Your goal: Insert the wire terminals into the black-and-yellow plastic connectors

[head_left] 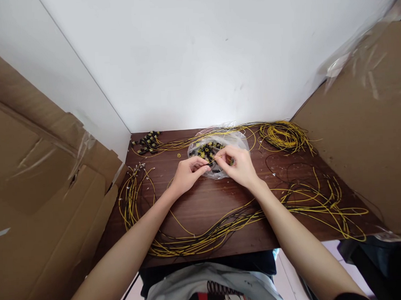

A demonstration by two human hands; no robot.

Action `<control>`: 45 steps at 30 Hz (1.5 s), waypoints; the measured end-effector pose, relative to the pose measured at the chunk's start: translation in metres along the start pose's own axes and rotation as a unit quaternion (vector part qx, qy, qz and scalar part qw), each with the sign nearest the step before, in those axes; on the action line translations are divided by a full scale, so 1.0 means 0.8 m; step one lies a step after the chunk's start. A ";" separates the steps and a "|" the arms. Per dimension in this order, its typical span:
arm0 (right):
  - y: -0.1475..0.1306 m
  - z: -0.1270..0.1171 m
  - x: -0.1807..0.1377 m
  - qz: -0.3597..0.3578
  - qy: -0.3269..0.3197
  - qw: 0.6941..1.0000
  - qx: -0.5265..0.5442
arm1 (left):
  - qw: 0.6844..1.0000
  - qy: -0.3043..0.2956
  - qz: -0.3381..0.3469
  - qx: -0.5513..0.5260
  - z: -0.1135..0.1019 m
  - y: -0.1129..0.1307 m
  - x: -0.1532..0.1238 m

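My left hand (191, 172) and my right hand (237, 165) are close together above the middle of the tabletop, both in a pinch. A thin yellow wire (212, 161) runs between their fingertips. Any small part at its end is hidden or too small to make out. Just beneath my fingers lies a clear plastic bag (243, 141), spread open, with several small black and yellow connectors (205, 149) in it. Below both hands, a long bundle of yellow and black wires (205, 243) curves along the front of the table.
On the brown table (203, 203), a pile of black connectors (149, 141) sits at the back left and a coil of yellow wire (283, 136) at the back right. Cardboard sheets (51, 184) stand along both sides. A white wall (202, 60) rises behind.
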State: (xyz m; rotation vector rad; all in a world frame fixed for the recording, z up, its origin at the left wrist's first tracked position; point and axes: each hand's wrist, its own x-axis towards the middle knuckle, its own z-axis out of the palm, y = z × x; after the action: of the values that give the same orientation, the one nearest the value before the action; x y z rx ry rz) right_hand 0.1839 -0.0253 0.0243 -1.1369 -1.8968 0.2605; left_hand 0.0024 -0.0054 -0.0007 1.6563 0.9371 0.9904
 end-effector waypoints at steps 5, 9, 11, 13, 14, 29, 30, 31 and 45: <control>0.002 0.010 -0.004 -0.052 -0.075 0.996 -0.016 | 1.000 -0.013 0.014 0.014 -0.001 -0.001 0.000; 0.005 0.007 -0.002 -0.018 -0.025 0.999 -0.024 | 1.000 -0.009 0.009 0.014 -0.001 -0.002 0.000; 0.005 0.002 -0.001 0.010 0.039 0.999 -0.026 | 1.000 -0.003 0.003 0.006 0.000 -0.003 0.000; 0.004 -0.002 0.000 0.026 0.087 0.996 -0.023 | 1.000 -0.001 -0.003 0.005 0.000 -0.003 0.000; 0.004 -0.002 0.000 0.027 0.090 0.995 -0.019 | 1.000 -0.002 -0.005 0.006 0.000 -0.003 0.000; 0.008 0.002 -0.001 -0.032 -0.125 0.992 0.007 | 1.000 -0.010 0.009 0.015 -0.001 -0.003 0.001; 0.008 0.002 -0.002 -0.033 -0.128 0.991 0.004 | 1.000 -0.008 0.010 0.014 -0.001 -0.004 0.001; 0.008 0.002 -0.002 -0.035 -0.131 0.991 -0.002 | 1.000 -0.005 0.010 0.013 -0.002 -0.004 0.001; 0.009 0.002 -0.002 -0.047 -0.051 0.997 -0.017 | 1.000 0.010 -0.005 -0.021 -0.001 -0.004 0.001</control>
State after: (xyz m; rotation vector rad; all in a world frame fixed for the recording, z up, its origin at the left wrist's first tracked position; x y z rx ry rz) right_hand 0.1869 -0.0222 0.0182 -1.0703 -2.0455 0.2394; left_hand 0.0013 -0.0036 -0.0035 1.6077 0.9302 1.0141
